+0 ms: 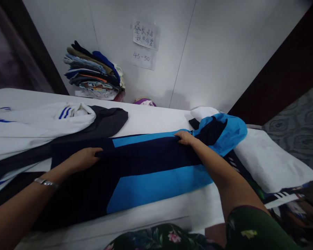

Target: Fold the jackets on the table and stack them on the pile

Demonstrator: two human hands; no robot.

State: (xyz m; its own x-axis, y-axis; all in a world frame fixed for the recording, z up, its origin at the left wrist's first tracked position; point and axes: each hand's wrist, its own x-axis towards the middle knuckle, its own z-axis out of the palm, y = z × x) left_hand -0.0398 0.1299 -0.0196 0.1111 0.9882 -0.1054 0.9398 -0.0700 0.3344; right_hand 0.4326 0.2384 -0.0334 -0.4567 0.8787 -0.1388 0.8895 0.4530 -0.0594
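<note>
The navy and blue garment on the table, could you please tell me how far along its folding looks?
Done: the navy and blue garment lies spread flat on the white table. In hand: the left hand and right hand both pinch its far edge, one fold apparently forming. Left: its bright blue end is bunched up, and a white garment lies unfolded beside it, unlike the folded stack by the wall.

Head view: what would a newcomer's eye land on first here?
The navy and bright blue jacket spread across the white table, with the left hand and right hand gripping its far edge. Behind, a stack of folded clothes sits against the wall under handwritten paper notes.
</note>
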